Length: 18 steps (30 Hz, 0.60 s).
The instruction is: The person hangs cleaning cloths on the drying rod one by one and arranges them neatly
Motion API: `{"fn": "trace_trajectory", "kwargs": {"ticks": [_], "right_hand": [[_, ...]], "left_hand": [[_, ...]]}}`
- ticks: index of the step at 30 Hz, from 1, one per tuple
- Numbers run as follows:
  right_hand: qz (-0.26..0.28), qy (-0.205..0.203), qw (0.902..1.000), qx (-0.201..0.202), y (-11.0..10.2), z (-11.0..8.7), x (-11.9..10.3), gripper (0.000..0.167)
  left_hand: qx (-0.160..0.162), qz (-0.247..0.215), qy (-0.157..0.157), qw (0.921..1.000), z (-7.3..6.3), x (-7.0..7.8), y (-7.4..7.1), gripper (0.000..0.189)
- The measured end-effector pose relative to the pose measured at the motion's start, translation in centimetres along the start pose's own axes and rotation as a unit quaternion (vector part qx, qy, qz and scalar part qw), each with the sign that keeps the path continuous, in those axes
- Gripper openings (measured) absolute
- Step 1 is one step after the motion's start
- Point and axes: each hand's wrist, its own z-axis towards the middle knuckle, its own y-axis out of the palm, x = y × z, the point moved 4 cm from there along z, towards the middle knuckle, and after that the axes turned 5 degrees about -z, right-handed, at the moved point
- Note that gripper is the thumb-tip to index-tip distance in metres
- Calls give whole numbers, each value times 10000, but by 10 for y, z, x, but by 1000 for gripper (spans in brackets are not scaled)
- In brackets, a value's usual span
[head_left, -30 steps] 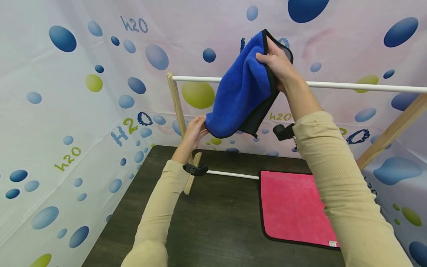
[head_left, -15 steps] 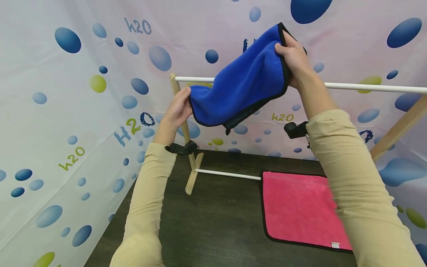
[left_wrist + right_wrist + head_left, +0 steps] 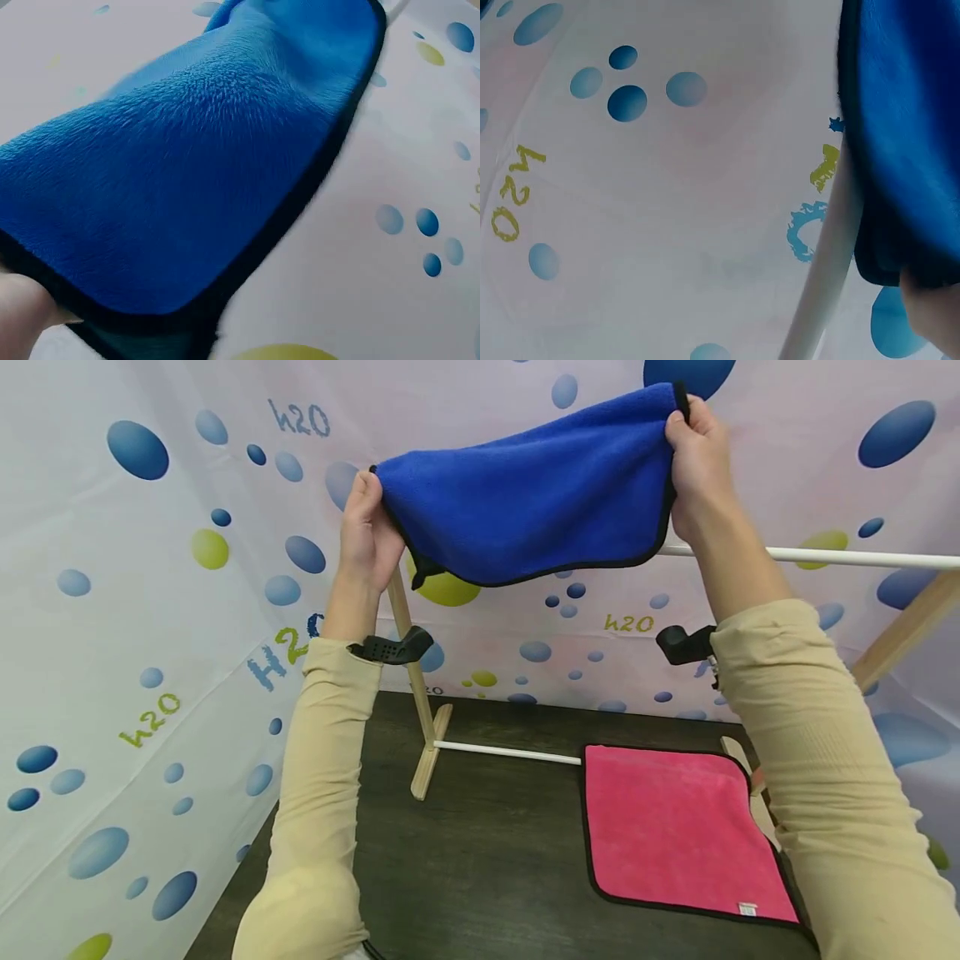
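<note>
A blue fleecy cloth [image 3: 532, 493] with black edging is stretched between both hands in the head view, in front of the upper white rail [image 3: 847, 557] and hiding its left part. My left hand [image 3: 367, 535] pinches the cloth's left end, thumb on the near side. At the higher right end, my right hand [image 3: 701, 468] grips the black edge between thumb and fingers. The cloth's lower edge sags free. In the left wrist view the cloth [image 3: 195, 172] fills the middle, with part of the left hand [image 3: 26, 315] at the corner. The right wrist view shows its edge beside the rail [image 3: 825, 262].
A pink cloth [image 3: 675, 835] with black edging lies flat on the dark table [image 3: 465, 860]. The rack's wooden left post [image 3: 411, 660] and foot [image 3: 431, 752] stand at the back, joined by a lower white bar [image 3: 510, 752]. Behind hangs a bubble-patterned curtain [image 3: 187, 693].
My left hand has moved up and left, drawing the blue cloth out wide. My right hand has risen slightly to the right. The cloth has gone from bunched to spread, its lower edge higher.
</note>
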Motion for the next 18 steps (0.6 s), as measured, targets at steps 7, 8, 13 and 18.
{"fn": "trace_trajectory", "kwargs": {"ticks": [7, 8, 13, 18], "right_hand": [[520, 9, 9984, -219, 3, -6, 10, 19], [640, 32, 9976, -262, 3, -7, 12, 20], [756, 213, 9957, -492, 3, -12, 19, 20], [130, 513, 9959, -733, 2, -24, 25, 18]], "left_hand": [[459, -512, 527, 9962, 15, 7, 0, 34], [530, -595, 571, 9952, 17, 8, -1, 35], [688, -609, 524, 9944, 20, 8, -5, 35], [572, 96, 197, 9981, 12, 4, -8, 30]]}}
